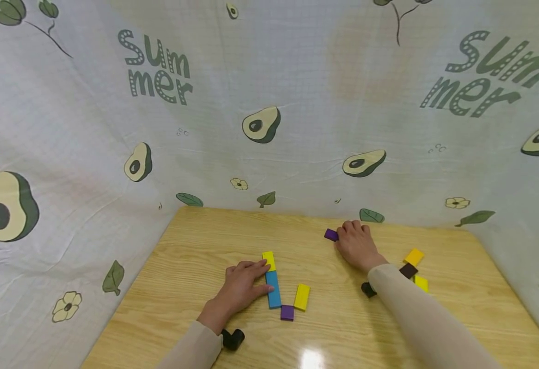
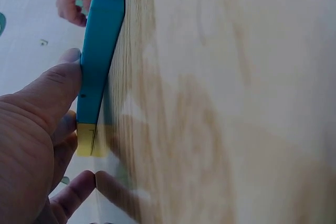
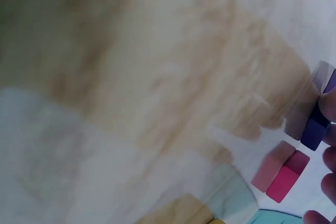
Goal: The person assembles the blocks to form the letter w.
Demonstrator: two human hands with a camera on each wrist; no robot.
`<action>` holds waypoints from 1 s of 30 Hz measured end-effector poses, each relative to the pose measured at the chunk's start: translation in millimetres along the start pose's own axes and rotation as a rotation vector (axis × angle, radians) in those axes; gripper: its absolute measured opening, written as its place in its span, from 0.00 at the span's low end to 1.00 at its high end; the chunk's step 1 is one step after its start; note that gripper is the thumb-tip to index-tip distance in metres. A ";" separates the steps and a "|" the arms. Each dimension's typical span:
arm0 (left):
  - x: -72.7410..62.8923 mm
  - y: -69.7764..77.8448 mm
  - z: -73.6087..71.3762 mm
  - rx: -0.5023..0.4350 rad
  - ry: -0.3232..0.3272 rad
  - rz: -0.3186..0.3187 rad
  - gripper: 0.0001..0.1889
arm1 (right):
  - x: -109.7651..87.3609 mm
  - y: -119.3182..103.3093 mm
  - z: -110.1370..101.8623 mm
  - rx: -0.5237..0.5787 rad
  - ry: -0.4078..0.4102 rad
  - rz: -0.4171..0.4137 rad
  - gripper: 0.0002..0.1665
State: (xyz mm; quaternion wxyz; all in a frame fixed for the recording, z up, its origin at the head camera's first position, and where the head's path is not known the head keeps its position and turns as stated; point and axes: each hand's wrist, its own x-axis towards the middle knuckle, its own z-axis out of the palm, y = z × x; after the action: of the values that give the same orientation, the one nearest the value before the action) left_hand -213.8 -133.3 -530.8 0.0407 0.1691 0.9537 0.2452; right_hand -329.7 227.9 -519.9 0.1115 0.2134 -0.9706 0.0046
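My left hand (image 1: 242,287) lies across a small yellow block (image 1: 269,260) and a longer blue block (image 1: 273,290) set end to end. Its thumb touches the blue block, also seen as a teal bar (image 2: 102,45) in the left wrist view, and its fingertips reach the yellow one. Farther back on the right, my right hand (image 1: 356,243) pinches a purple block (image 1: 331,234), whose dark end (image 3: 316,128) shows beside the thumb in the right wrist view. A pink block (image 3: 287,177) lies near those fingers; the hand hides it in the head view.
Another purple block (image 1: 287,313) sits by the blue block's near end, beside a tilted yellow block (image 1: 302,297). Right of my right forearm lie orange (image 1: 414,257), dark brown (image 1: 408,270) and bright yellow (image 1: 421,283) blocks. A printed cloth (image 1: 306,154) hangs behind the wooden table (image 1: 343,333).
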 end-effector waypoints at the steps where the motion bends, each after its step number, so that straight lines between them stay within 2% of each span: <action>1: -0.1 0.3 -0.2 0.000 0.000 0.000 0.34 | -0.4 -0.7 -0.4 0.001 0.012 -0.013 0.14; 9: -1.2 2.7 -1.0 0.000 0.005 0.006 0.34 | -8.7 -15.0 -5.4 0.015 0.075 -0.105 0.13; 18: -3.5 3.1 -2.7 0.001 0.019 0.011 0.34 | -26.0 -35.8 -11.6 0.014 0.111 -0.289 0.17; 30: -3.4 4.0 -1.5 0.009 0.021 0.010 0.34 | -46.6 -44.3 -21.2 0.001 -0.011 -0.379 0.17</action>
State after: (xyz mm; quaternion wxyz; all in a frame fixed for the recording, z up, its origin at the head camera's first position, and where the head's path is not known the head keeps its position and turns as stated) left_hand -209.6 -131.9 -527.5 0.0285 0.1713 0.9544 0.2427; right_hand -265.6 208.0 -511.1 0.1049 0.3925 -0.9136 -0.0171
